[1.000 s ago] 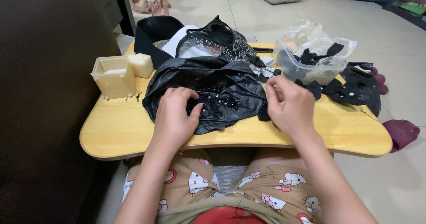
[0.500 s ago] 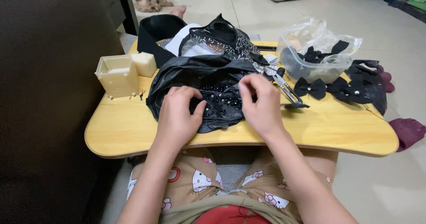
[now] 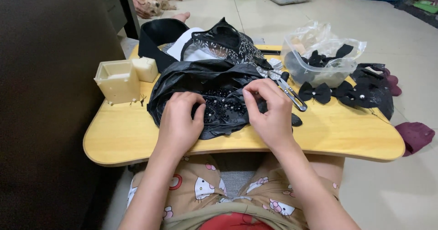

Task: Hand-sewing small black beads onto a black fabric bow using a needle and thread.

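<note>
- My left hand [image 3: 179, 120] lies fingers-curled on the black plastic bag [image 3: 200, 82], pressing its edge beside the small beads [image 3: 223, 109];
- My right hand [image 3: 270, 108], at three o'clock of them, pinches thumb to fingertips together over the beads;
- The bag sits mid lap table [image 3: 328, 136]; metal snips [image 3: 292, 93] lie at two o'clock.

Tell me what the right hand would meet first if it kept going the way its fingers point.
The right hand points up and left, so it would likely first press into the beaded black fabric in the black plastic bag; depth is hard to judge.
</note>
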